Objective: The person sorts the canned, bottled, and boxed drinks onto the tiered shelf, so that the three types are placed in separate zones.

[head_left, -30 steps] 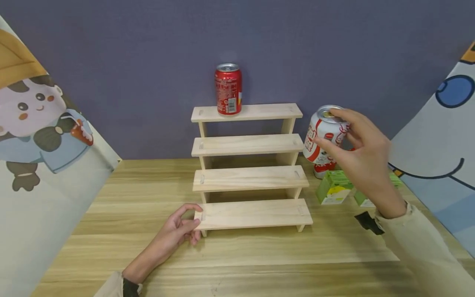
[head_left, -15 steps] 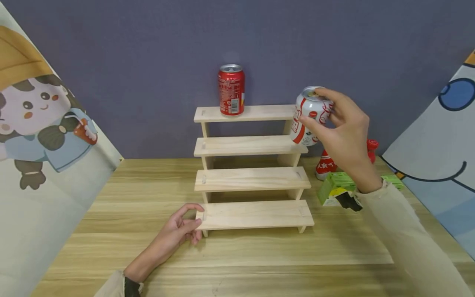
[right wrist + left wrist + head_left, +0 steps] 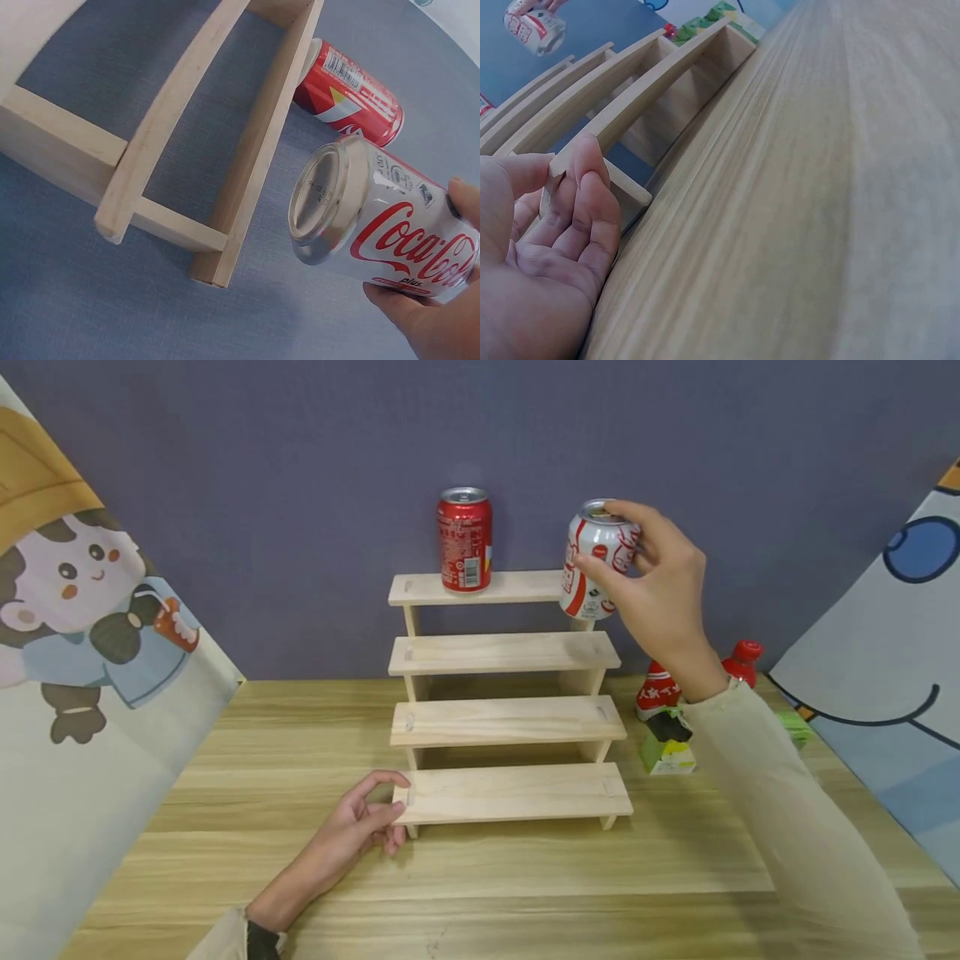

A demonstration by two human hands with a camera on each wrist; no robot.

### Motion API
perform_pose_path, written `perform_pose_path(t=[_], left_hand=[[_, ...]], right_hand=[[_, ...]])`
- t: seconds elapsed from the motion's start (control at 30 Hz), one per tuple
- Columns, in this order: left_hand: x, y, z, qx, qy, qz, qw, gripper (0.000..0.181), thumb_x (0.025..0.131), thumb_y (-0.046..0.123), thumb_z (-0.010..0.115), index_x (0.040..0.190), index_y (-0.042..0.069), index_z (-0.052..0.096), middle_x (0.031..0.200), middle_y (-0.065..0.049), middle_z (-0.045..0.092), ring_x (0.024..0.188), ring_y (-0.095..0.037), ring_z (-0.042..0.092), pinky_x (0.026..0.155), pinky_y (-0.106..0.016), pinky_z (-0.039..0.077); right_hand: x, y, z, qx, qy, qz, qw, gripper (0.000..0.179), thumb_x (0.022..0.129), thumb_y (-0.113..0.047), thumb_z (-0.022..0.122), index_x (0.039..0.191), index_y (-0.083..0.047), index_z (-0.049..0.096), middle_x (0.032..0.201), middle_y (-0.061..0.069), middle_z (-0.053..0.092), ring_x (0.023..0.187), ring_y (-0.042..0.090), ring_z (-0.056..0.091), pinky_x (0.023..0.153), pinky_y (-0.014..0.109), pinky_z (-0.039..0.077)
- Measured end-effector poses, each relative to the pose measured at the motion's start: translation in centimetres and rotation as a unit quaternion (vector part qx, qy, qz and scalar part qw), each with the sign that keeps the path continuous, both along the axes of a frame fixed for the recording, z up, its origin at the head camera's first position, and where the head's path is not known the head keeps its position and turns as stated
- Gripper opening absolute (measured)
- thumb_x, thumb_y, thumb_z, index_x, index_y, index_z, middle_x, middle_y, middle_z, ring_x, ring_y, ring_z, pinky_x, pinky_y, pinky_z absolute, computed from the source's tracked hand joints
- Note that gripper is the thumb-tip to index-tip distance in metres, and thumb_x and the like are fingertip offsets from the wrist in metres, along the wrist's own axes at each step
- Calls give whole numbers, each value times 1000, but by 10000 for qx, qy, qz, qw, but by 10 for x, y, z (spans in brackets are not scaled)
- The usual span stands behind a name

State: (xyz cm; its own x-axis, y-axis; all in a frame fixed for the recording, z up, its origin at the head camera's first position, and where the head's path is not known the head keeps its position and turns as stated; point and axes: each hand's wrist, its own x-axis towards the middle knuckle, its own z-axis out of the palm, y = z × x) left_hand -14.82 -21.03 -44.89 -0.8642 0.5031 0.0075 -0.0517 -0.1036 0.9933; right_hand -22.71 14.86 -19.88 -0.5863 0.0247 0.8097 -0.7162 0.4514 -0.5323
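Observation:
A four-step wooden rack [image 3: 510, 793] stands against the back wall. My left hand [image 3: 367, 818] pinches the left end of its lowest shelf; the left wrist view shows the thumb and fingers [image 3: 592, 202] around that board's corner. My right hand [image 3: 660, 585] grips a white Coca-Cola can [image 3: 596, 564] with red lettering by its upper part. It is held in the air, slightly tilted, overlapping the right end of the top shelf in the head view. In the right wrist view the can's base [image 3: 319, 195] shows beside the rack. A red can [image 3: 465, 543] stands upright on the top shelf, left of centre.
Right of the rack on the wooden table [image 3: 480, 902] stand a green carton [image 3: 669, 756], a red-labelled bottle [image 3: 657, 692] and a red-capped bottle [image 3: 742, 662], partly hidden by my right arm. Cartoon panels [image 3: 97, 610] flank both sides; a blue-grey wall [image 3: 315, 527] closes the back.
My right hand has carried the white can left and upward, from right of the rack to the top shelf's right end. My left hand keeps its place on the lowest shelf.

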Motion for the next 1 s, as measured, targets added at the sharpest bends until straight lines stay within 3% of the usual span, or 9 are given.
perform_pose_path(t=[0.2,0.33,0.47,0.63,1.0], left_hand=[[3,0,0,4,51,70,10000,41,104,13,52,139,2,36,76,-5,69,66,-14,63,64,-26,55],[3,0,-1,8,82,74,9999,40,104,12,52,140,2,36,76,-5,69,66,-14,63,64,-26,55],[2,1,-1,-52,71,69,9999,40,104,13,52,140,3,36,75,-5,69,66,-14,62,63,-26,55],[1,3,-1,12,92,25,10000,40,104,11,52,139,3,37,75,-5,69,65,-14,61,63,-26,55],[0,3,-2,44,136,0,9999,39,104,11,52,138,1,36,75,-5,69,65,-14,62,62,-25,54]], right_hand=[[-17,-7,8,19,6,120,9999,46,84,-5,79,127,1,63,120,11,66,103,14,66,87,26,56],[-27,-9,12,-11,21,-15,10000,45,84,-8,80,126,0,64,116,12,68,97,12,68,83,23,56],[-46,-2,8,44,25,-275,9996,47,84,-13,81,127,-4,64,114,9,69,93,10,67,79,20,56],[-70,2,5,-14,-283,-340,9990,49,82,-21,83,128,-13,65,115,5,70,91,8,67,77,19,55],[-90,-3,-7,-165,-612,-310,9975,49,83,-29,83,127,-18,66,112,6,71,90,8,67,74,20,54]])
